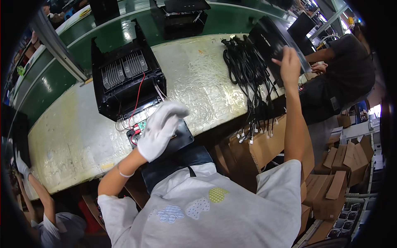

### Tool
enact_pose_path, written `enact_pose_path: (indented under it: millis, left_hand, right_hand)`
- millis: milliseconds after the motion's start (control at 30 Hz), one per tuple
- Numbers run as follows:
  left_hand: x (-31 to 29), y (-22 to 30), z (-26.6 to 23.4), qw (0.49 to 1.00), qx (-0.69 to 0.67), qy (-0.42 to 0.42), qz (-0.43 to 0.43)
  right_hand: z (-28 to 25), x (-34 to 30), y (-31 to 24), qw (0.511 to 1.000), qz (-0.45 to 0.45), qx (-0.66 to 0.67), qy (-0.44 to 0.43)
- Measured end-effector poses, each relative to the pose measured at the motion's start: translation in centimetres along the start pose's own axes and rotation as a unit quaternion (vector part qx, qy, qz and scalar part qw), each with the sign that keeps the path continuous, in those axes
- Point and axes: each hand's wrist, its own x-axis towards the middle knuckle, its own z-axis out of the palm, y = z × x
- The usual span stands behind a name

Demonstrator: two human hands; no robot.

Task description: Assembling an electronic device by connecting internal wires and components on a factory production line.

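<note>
My left hand (161,128), in a white glove, is above a black cover (182,138) at the table's near edge. Its fingers stretch right, blurred, with nothing visible in them. Beside it lies a small green circuit board (142,125) with red connectors; a red wire (139,93) leads from it into a black housing (101,93) with a finned metal heat sink (124,70). My bare right hand (290,66) is raised at the right, thumb apart from the fingers, in front of a dark panel (264,39). It holds nothing I can see. Near it lies a bundle of black cables (244,62).
White cable plugs (251,140) hang over the table edge (219,126) above a cardboard box (269,144). Another person (343,70) works at the right, one (53,223) at lower left. A green conveyor (223,18) with another black housing (182,25) runs behind; a metal post (62,51) stands left.
</note>
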Motion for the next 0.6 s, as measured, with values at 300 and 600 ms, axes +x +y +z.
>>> enact_pose_path:
  millis: [300, 600]
  left_hand:
    - [13.0, 6.3, 2.9, 0.887, -0.404, 0.159, 0.158]
    - [8.1, 15.1, -10.3, 0.605, -0.762, 0.23, 0.029]
  right_hand:
    - [5.9, -11.7, -17.8, 0.933, -0.169, 0.261, -0.18]
    - [14.8, -16.3, -13.3, 0.649, -0.037, 0.409, -0.64]
